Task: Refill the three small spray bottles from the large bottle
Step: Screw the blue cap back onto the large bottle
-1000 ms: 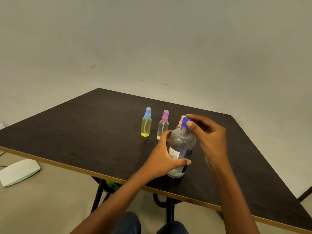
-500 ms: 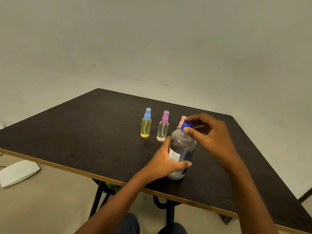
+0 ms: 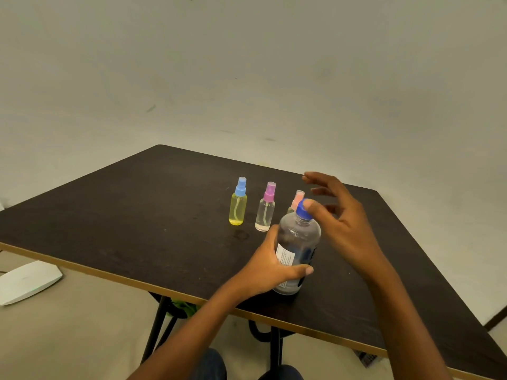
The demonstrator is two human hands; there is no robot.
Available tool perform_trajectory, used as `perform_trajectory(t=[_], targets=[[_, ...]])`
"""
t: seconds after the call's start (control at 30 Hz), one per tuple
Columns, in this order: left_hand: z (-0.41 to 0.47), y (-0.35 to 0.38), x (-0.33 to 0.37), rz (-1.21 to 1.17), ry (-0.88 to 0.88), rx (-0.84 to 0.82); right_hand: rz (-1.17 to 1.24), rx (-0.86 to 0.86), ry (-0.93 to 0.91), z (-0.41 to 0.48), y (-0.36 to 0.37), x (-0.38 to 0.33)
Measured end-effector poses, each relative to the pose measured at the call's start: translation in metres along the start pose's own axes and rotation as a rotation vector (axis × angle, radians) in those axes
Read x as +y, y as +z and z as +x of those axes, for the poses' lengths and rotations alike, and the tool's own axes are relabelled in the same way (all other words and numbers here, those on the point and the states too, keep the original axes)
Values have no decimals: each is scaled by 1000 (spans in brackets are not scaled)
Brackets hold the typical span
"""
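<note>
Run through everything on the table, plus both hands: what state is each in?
large bottle: upright, cap on, held.
blue cap: on the neck, thumb touching.
yellow spray bottle: upright, capped.
clear spray bottle: upright, capped.
third spray bottle: capped, mostly hidden.
left hand: grips large bottle.
right hand: fingers spread, thumb on cap.

large bottle (image 3: 297, 244): clear glossy plastic, paper label, blue cap (image 3: 304, 209). counter (image 3: 137, 209): dark matt wood-grain top, pale edge band.

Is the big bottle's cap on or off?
On: the blue cap sits on the neck of the big bottle, the right hand touching it.
</note>
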State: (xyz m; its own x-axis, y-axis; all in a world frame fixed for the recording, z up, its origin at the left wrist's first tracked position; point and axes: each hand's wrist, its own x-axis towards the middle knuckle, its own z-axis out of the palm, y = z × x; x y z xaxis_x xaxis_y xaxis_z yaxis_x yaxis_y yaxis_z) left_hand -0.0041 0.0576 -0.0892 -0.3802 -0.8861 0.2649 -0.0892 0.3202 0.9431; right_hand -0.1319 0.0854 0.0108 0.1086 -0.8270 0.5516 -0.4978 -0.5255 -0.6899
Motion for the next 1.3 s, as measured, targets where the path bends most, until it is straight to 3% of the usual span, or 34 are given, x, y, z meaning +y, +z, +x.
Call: perform_trajectory(t=[0.1,0.3,0.63,0.93,1.3], targets=[[0,0,0,-9,-6,-1,5,-66,-81,-5,-13,-3],[-1,2,-1,-24,0,4,-109,-19,-136,-3,-11,0],[-3,2,1,-24,-3,4,-115,217,-44,1,15,2],[-5,1,2,-67,13,14,162,31,-3,-8,-4,1],[-5,2,-1,-51,9,16,-10,272,-26,-7,17,5]])
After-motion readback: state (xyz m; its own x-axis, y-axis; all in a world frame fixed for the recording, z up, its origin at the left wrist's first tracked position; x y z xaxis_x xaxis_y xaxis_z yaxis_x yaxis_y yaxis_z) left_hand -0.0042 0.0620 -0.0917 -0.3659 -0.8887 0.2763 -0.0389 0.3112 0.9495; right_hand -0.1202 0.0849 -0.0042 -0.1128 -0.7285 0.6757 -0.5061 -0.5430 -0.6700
